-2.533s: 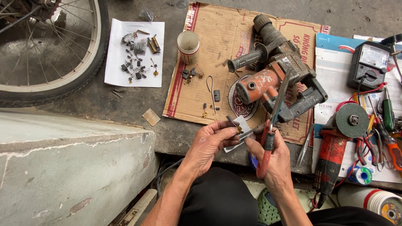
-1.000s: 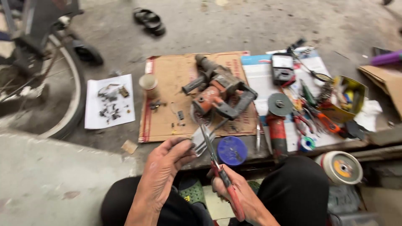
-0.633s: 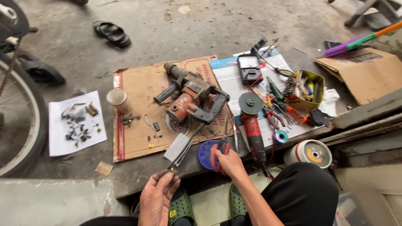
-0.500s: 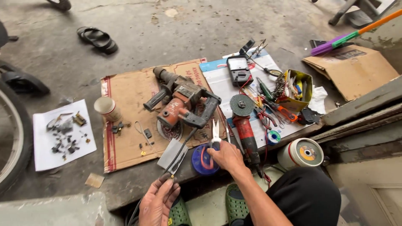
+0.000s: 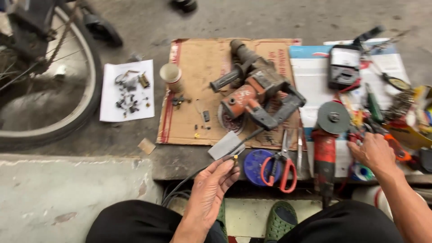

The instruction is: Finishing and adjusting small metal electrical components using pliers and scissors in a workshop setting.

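Note:
My left hand (image 5: 210,191) is low in the middle, its fingertips pinching the end of a black cable (image 5: 246,139) with a small brass tip. The cable runs past a flat grey piece (image 5: 225,145) up to an orange and grey rotary hammer drill (image 5: 254,96) lying on brown cardboard (image 5: 198,63). My right hand (image 5: 373,153) is far to the right, back up, over a pile of hand tools beside orange-handled pliers (image 5: 398,150); its fingers are hidden. Red-handled scissors (image 5: 281,167) lie on a blue round lid (image 5: 253,165), held by neither hand.
A red angle grinder (image 5: 326,146) lies between the scissors and my right hand. A multimeter (image 5: 344,67) sits on papers behind. A paper cup (image 5: 172,76) and a white sheet with small parts (image 5: 128,92) lie left. Bicycle wheel (image 5: 87,96) far left. Concrete ledge (image 5: 67,198) below.
The scissors have left my right hand and now lie on the blue lid. My right hand has moved right to the tool pile. The view has swung back left.

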